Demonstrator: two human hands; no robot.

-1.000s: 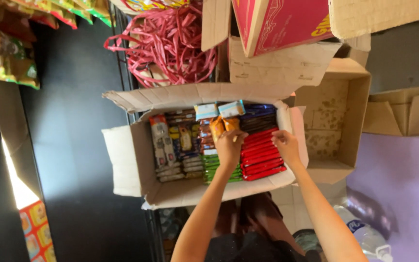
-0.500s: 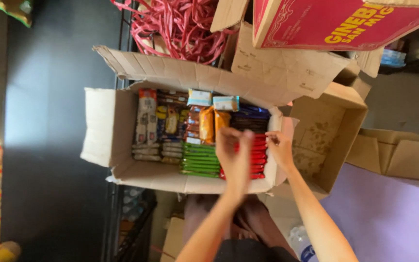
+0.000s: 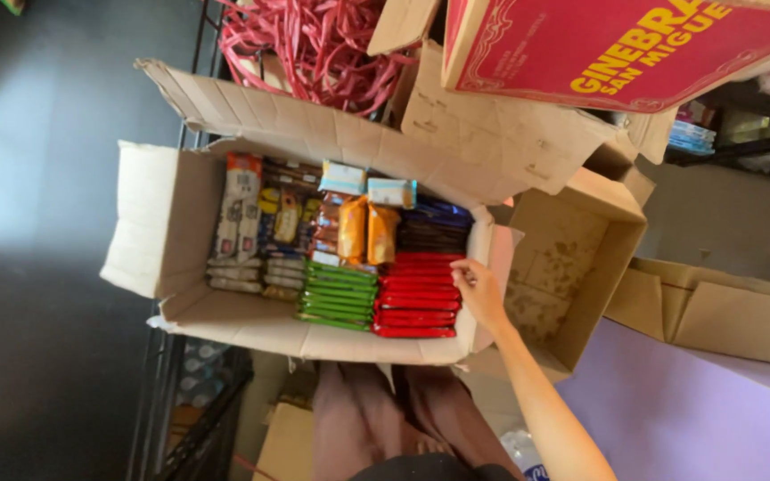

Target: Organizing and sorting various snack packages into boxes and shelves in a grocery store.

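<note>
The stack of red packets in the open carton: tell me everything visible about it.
The stack of red packets is a row of flat, glossy red wrappers standing on edge, packed tight at the right end of the open cardboard carton. Their print is too small to make out. The green packets press against the stack's left side, dark packets lie beyond its far end. The right hand rests its fingertips on the stack's right edge, by the carton wall. The left hand is out of view.

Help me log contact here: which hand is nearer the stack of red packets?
Right. The right hand rests at the right end of the stack of red packets in the cardboard box, fingers touching them. The left hand is out of view.
</note>
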